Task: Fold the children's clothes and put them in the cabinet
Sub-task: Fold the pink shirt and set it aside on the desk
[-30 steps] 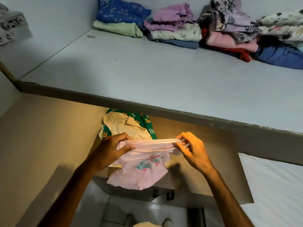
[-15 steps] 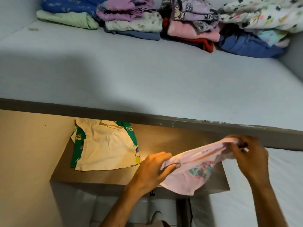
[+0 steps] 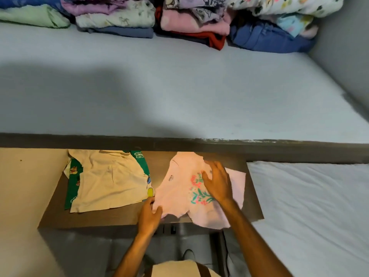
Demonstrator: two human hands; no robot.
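Spreading is the step in hand — a pink top (image 3: 179,194) with a floral print is laid on the brown table (image 3: 95,219), just beside a cream shirt (image 3: 107,180). Its lower left corner is pinched by the left hand (image 3: 148,216); the right hand (image 3: 216,182) is pressed flat, fingers spread. Smoothing, then a first fold, is likely called for next.

Pink floral top (image 3: 179,188) flat on shelf (image 3: 99,219)
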